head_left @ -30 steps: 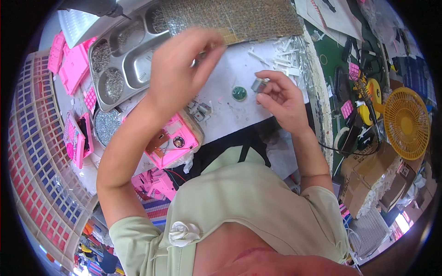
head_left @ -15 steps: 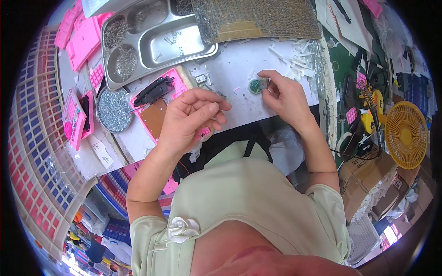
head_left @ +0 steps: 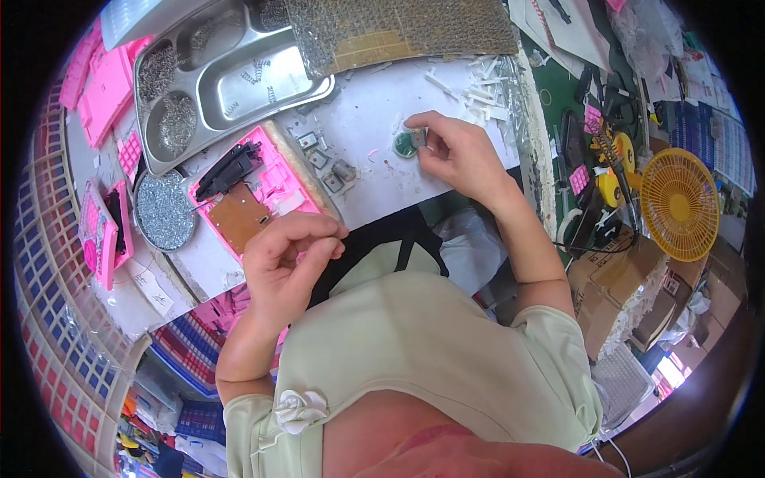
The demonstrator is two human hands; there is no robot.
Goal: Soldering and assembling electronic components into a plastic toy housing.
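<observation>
My right hand (head_left: 458, 155) pinches a small grey square metal part (head_left: 417, 138) between thumb and forefinger. The part is at the edge of a small round tub of green stuff (head_left: 403, 146) on the white tabletop. My left hand (head_left: 287, 259) hovers by the table's front edge, just in front of an opened pink plastic casing (head_left: 276, 171). Its thumb and forefinger are drawn together; what they hold, if anything, is too small to name. A black part (head_left: 229, 171) and a brown circuit board (head_left: 237, 217) lie in the casing. Several small grey metal parts (head_left: 319, 159) lie beside it.
A steel compartment tray (head_left: 213, 139) with springs stands at the back left. In front is a round dish of tiny metal pieces (head_left: 165, 211). White plastic strips (head_left: 482, 99) lie at the back right, near corrugated cardboard (head_left: 398, 36). A yellow fan (head_left: 679, 205) is far right.
My left hand has drawn back from the small metal parts toward the table's front edge, and its fingers have closed together. The right hand stays by the green tub. The view has shifted.
</observation>
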